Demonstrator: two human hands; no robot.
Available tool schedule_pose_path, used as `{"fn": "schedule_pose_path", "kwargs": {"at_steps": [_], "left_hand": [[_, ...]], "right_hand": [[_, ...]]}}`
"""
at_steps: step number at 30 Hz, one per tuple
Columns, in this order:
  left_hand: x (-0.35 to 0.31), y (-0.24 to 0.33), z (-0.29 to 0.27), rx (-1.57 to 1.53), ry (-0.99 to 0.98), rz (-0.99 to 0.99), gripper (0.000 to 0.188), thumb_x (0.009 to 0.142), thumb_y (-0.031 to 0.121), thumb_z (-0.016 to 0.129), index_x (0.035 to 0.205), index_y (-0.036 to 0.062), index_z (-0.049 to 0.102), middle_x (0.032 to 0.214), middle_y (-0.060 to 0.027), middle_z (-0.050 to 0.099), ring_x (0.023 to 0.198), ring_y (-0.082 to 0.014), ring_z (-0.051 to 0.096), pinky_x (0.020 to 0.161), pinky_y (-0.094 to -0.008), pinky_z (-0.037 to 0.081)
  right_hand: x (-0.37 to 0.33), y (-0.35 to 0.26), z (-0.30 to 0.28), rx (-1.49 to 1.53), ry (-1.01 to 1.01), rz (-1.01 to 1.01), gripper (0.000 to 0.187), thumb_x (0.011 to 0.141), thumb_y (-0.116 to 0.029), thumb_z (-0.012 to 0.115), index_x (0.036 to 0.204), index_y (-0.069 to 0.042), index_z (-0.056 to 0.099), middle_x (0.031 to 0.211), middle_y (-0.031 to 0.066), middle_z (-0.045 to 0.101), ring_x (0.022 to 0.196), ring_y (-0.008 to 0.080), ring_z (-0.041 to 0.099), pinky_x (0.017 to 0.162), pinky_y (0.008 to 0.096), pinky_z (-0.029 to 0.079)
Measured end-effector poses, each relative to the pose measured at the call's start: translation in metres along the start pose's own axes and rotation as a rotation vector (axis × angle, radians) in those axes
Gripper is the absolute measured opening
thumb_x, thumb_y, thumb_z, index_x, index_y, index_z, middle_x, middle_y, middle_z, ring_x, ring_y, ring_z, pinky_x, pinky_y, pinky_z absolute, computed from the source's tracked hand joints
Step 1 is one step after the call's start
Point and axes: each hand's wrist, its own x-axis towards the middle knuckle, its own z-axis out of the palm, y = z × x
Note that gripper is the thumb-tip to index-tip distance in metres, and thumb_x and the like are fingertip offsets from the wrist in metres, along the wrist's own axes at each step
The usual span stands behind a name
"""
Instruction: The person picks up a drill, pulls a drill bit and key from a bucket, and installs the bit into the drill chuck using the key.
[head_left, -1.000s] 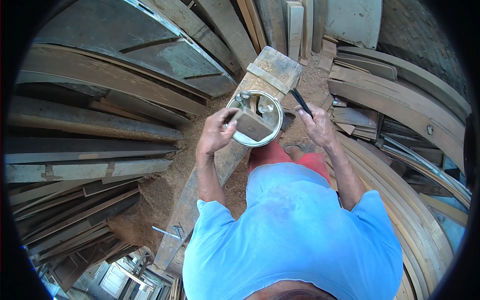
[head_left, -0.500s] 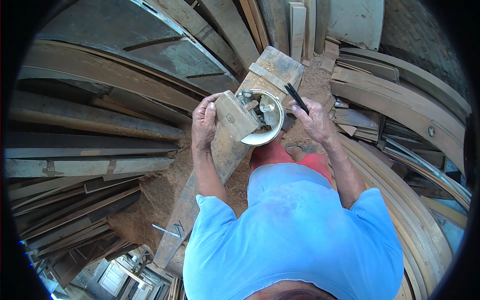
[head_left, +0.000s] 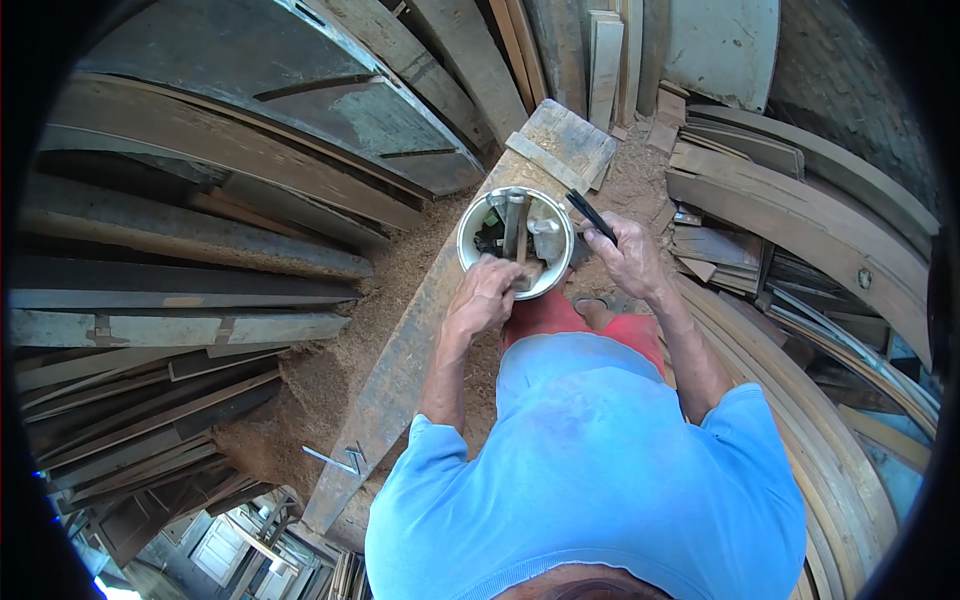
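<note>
A round white bucket [head_left: 466, 245] holds several metal and wooden tools and a crumpled pale plastic bag [head_left: 546, 240]. My left hand [head_left: 488, 292] reaches over its near left rim, fingers curled inside. What those fingers grip is blurred and partly hidden. A grey-brown tool [head_left: 515, 222] with a metal-looking top stands among the contents, just beyond the fingers. Right of the bucket, my right hand [head_left: 628, 258] is closed around a slim black tool [head_left: 592, 216] with two narrow prongs pointing up and left. The wooden block is no longer plainly visible.
Under the bucket runs a long worn wooden bench [head_left: 400, 350], with a batten [head_left: 545, 160] across its far end. An angled metal tool [head_left: 350, 460] lies near its lower end. Stacked boards [head_left: 200, 235] line the left, curved timbers [head_left: 800, 200] the right. Sawdust [head_left: 300, 400] covers the floor.
My left hand has moved right and down from the wooden block it held beside the bucket, and now reaches into the bucket. The bucket's opening is uncovered. My right hand still grips the black tool.
</note>
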Motion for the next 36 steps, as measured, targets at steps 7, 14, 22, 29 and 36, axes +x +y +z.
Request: {"fn": "schedule_pose_path", "kwargs": {"at_steps": [7, 14, 22, 29, 36], "left_hand": [[0.049, 0.033, 0.010, 0.052, 0.012, -0.327, 0.037, 0.088, 0.015, 0.067, 0.123, 0.0073, 0.061, 0.079, -0.0194, 0.068, 0.074, -0.0398, 0.067, 0.069, -0.0477, 0.054], [0.069, -0.005, 0.051, 0.068, 0.181, -0.174, 0.014, 0.085, 0.006, 0.058, 0.096, 0.0056, 0.068, 0.082, -0.0235, 0.068, 0.076, -0.0417, 0.069, 0.068, -0.0500, 0.053], [-0.013, 0.021, -0.049, -1.225, 0.571, -0.101, 0.013, 0.085, 0.017, 0.054, 0.074, 0.0077, 0.052, 0.067, -0.0030, 0.053, 0.065, -0.0132, 0.050, 0.083, -0.0360, 0.048], [-0.054, -0.011, -0.063, -1.591, 0.839, -0.200, 0.034, 0.089, 0.024, 0.060, 0.065, 0.0140, 0.038, 0.055, 0.0018, 0.033, 0.054, -0.0112, 0.035, 0.052, -0.0282, 0.035], [-0.090, -0.099, 0.012, -1.139, 0.869, -0.690, 0.027, 0.097, 0.019, 0.064, 0.072, 0.0130, 0.054, 0.065, 0.0026, 0.053, 0.054, -0.0095, 0.047, 0.053, -0.0296, 0.040]], "right_hand": [[0.004, 0.003, -0.001, -0.016, 0.017, 0.013, 0.021, 0.096, -0.020, 0.062, 0.101, -0.001, 0.069, 0.082, 0.0156, 0.067, 0.078, 0.0235, 0.065, 0.073, 0.0381, 0.051], [0.000, 0.009, -0.007, 0.027, 0.021, 0.031, 0.022, 0.096, -0.019, 0.063, 0.101, 0.001, 0.069, 0.082, 0.0121, 0.066, 0.078, 0.0201, 0.064, 0.074, 0.0360, 0.050], [-0.009, 0.034, -0.019, 0.224, 0.074, 0.108, 0.023, 0.099, -0.020, 0.062, 0.107, 0.000, 0.071, 0.075, -0.0033, 0.055, 0.071, 0.0074, 0.050, 0.065, 0.0277, 0.041], [-0.002, 0.035, -0.010, 0.134, 0.109, 0.124, 0.024, 0.101, -0.020, 0.059, 0.109, -0.001, 0.071, 0.074, -0.0039, 0.054, 0.068, 0.0067, 0.048, 0.062, 0.0276, 0.040], [0.003, 0.025, -0.007, 0.026, 0.062, 0.086, 0.026, 0.100, -0.019, 0.059, 0.110, 0.003, 0.069, 0.081, 0.0051, 0.063, 0.077, 0.0141, 0.058, 0.072, 0.0337, 0.048]]}}
